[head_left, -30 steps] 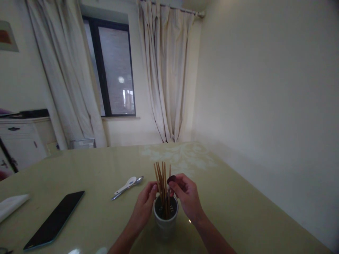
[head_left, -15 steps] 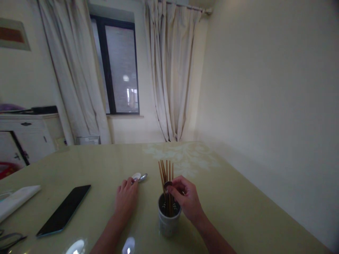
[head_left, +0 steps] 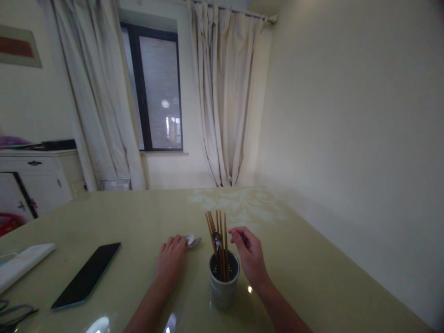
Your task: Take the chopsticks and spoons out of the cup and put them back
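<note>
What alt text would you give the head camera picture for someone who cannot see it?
A person's left hand rests on two spoons on a table, while the right hand hovers beside a cup of chopsticks. A phone lies to the left.

A small round cup stands up straight on the desk. It looks grey-white on the outside and dark on the inside. A bunch of thin brown chopsticks stands in it, sticking up and fanning out a little. A shiny metal spoon stands in the cup too, with its round end up among the sticks. Just left of the cup, a white spoon and a silver spoon lie flat on the desk, side by side.
</note>
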`<state>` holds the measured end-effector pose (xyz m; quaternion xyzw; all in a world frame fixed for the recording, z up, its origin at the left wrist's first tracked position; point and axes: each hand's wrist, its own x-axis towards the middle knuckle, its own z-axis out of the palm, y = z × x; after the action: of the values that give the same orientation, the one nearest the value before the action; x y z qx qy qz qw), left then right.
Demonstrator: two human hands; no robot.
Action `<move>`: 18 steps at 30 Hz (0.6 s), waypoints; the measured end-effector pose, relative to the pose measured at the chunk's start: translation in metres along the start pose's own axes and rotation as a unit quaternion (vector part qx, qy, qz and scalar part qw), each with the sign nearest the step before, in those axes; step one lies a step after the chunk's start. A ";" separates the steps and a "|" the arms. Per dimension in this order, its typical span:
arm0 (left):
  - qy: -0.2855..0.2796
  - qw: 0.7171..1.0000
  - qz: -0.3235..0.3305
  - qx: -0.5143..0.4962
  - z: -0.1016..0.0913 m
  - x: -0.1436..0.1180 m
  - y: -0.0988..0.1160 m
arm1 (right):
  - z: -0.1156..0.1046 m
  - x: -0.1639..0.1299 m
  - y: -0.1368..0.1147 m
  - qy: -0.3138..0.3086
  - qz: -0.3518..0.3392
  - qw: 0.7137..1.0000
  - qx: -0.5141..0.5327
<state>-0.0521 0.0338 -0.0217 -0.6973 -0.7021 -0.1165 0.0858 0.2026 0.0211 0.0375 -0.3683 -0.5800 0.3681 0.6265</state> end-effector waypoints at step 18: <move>0.026 0.992 0.083 -0.094 -0.022 -0.011 0.039 | 0.012 0.004 0.063 -0.100 0.180 0.975 0.087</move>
<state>-0.0140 0.0167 -0.0022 -0.7547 -0.6255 -0.1920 0.0475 0.1886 0.0538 -0.0155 -0.3715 -0.5300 0.5588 0.5185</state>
